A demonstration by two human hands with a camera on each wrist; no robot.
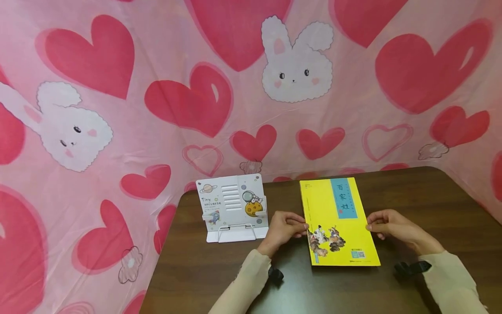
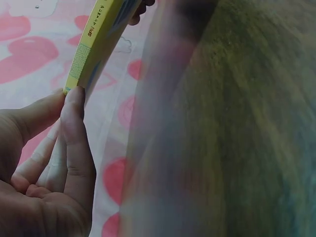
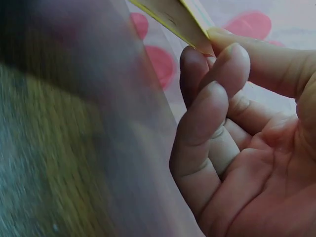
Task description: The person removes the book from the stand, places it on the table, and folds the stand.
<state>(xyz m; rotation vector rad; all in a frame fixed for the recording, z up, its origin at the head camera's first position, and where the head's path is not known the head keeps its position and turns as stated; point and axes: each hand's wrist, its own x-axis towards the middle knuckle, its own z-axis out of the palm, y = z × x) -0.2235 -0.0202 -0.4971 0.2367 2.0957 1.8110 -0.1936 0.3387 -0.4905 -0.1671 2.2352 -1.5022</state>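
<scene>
A yellow book with a blue title panel is held between both hands, its cover facing up toward the head camera. My left hand pinches its left edge between thumb and fingers; the left wrist view shows the thumb and a finger at the patterned spine. On the opposite edge, my right hand pinches the book between thumb and forefinger, with the other fingers curled below. In the right wrist view only a corner of the book appears. Its underside is hidden from the head view.
To the left of the book, a white folding bookstand with space drawings stands on the dark wooden table. Behind the table hangs a pink cloth printed with hearts and rabbits. Black straps circle the wrists.
</scene>
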